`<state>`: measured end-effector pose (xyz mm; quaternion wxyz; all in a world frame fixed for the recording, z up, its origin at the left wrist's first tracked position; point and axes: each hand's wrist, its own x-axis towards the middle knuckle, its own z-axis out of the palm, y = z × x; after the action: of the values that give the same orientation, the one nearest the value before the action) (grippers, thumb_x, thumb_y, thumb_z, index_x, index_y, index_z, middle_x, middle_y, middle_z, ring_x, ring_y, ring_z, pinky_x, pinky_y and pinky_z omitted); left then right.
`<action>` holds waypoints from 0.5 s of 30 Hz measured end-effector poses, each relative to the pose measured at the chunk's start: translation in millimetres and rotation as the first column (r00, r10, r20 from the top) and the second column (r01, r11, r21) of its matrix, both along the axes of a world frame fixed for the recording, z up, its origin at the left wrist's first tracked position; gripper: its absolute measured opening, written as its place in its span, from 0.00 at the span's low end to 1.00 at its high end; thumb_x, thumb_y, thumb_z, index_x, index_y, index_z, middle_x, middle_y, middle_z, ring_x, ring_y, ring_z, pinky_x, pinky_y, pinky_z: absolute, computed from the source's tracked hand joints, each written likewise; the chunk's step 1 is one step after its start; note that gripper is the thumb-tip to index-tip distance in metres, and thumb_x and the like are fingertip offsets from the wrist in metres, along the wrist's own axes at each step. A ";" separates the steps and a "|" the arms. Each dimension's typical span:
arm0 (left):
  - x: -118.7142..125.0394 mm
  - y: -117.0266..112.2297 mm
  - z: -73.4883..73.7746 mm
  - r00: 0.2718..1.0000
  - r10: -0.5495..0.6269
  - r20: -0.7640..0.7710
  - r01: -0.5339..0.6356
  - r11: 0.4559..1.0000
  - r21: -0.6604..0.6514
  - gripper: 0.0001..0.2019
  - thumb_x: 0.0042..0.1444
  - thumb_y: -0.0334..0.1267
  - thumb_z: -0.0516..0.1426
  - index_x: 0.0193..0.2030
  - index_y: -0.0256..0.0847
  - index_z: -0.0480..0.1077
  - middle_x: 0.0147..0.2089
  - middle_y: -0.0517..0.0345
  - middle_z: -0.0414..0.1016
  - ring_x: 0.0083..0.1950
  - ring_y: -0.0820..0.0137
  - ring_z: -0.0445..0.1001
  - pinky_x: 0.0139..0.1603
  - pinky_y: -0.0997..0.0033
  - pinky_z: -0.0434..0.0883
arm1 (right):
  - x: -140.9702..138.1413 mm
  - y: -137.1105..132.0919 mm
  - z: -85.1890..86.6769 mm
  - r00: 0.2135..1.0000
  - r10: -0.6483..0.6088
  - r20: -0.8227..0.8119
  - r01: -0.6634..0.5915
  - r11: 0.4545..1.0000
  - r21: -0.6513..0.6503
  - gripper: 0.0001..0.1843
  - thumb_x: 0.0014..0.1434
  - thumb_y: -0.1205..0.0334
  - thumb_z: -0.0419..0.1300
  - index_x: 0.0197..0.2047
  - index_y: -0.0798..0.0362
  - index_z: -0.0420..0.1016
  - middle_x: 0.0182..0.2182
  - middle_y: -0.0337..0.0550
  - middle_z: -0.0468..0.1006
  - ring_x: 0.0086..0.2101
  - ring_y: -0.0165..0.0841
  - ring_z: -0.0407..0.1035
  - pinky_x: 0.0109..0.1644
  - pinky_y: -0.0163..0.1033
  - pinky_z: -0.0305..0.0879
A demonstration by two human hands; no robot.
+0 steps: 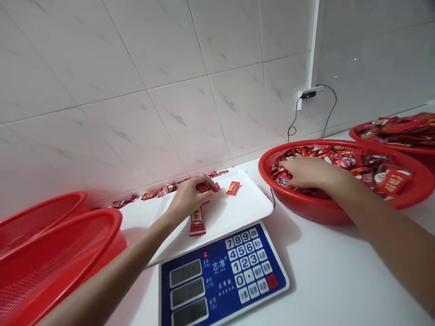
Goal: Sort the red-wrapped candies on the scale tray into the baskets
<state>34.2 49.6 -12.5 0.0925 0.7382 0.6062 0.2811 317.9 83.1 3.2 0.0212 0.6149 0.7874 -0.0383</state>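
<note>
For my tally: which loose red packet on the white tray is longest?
The stick packet below the left hand, far longer than the small packet right of that hand.

White counter [322, 276] runs along the tiled wall, with a blue digital scale [220, 276] at the front. Red basket of candy packets [306, 210] and a second full one [380, 147] sit right, two red baskets [57, 253] left, loose candy packets [149, 195] along the wall.
</note>
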 end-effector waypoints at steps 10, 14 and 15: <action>-22.7 -22.0 47.0 0.967 0.147 0.208 -0.130 0.987 -0.095 0.12 0.40 0.43 0.61 0.33 0.42 0.74 0.28 0.60 0.75 0.14 0.80 0.52 0.12 0.77 0.49 | 17.5 26.5 -22.1 0.979 0.204 0.022 -0.200 0.971 -0.128 0.37 0.58 0.54 0.55 0.68 0.60 0.62 0.61 0.62 0.67 0.55 0.53 0.67 0.55 0.51 0.64; -32.8 -54.9 59.8 0.977 0.159 0.144 -0.129 0.972 -0.195 0.12 0.38 0.47 0.61 0.30 0.43 0.75 0.21 0.63 0.70 0.16 0.80 0.54 0.14 0.80 0.50 | 16.6 38.2 -26.7 0.971 0.239 -0.024 -0.239 0.958 -0.155 0.39 0.54 0.58 0.57 0.68 0.61 0.61 0.61 0.59 0.67 0.56 0.53 0.66 0.57 0.50 0.63; -42.7 -66.2 65.4 0.974 0.185 0.134 -0.163 0.974 -0.156 0.14 0.39 0.48 0.61 0.30 0.43 0.75 0.22 0.63 0.71 0.18 0.78 0.58 0.16 0.80 0.53 | 16.5 39.1 -28.2 0.973 0.228 -0.036 -0.231 0.961 -0.155 0.40 0.54 0.58 0.57 0.69 0.62 0.59 0.62 0.59 0.66 0.57 0.52 0.65 0.58 0.50 0.63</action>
<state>-8.5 -16.6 52.9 0.1651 0.6506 0.6788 0.2977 334.5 122.2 -25.0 0.0672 0.5156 0.8479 -0.1036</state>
